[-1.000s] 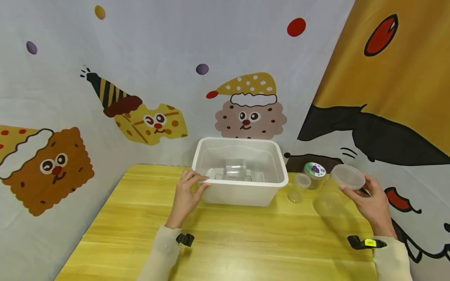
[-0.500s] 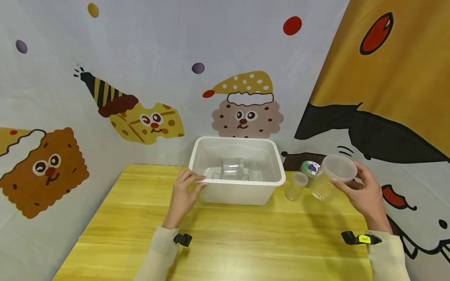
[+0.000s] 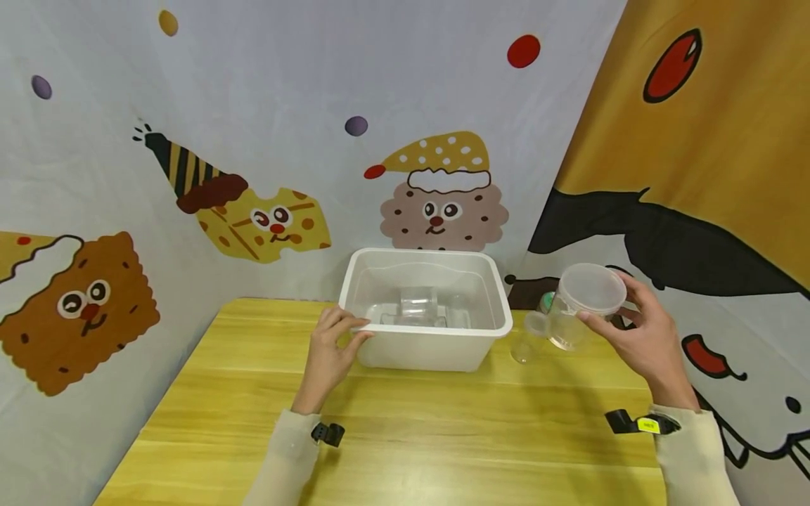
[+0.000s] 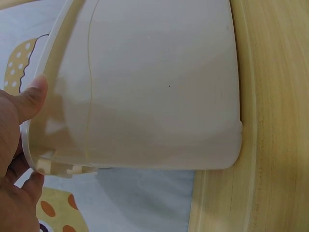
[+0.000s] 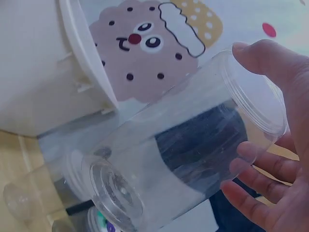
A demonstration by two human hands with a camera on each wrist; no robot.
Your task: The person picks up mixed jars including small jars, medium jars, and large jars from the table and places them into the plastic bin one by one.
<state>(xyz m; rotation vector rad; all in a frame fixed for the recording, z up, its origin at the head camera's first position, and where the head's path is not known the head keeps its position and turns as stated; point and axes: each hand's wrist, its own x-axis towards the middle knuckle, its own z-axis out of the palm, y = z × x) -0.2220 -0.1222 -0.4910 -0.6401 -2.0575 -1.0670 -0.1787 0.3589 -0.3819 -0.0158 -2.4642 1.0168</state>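
1. Clear plastic jar [image 3: 579, 306], lidded, held tilted in the air by the right hand [image 3: 639, 337], just right of the white bin [image 3: 427, 344]; thumb and fingers [image 5: 251, 152] curl round its lid end.
2. White bin, on the yellow table [image 3: 405, 422]; the left hand [image 3: 329, 348] holds its near left corner, thumb [image 4: 34, 94] pressed on the wall, fingers hooked at the rim.
3. Progress, judged: clear containers [image 3: 420, 308] already lie inside the bin; the held jar, a small clear jar [image 3: 530, 336] and a printed-lid jar [image 3: 547, 302] remain outside.
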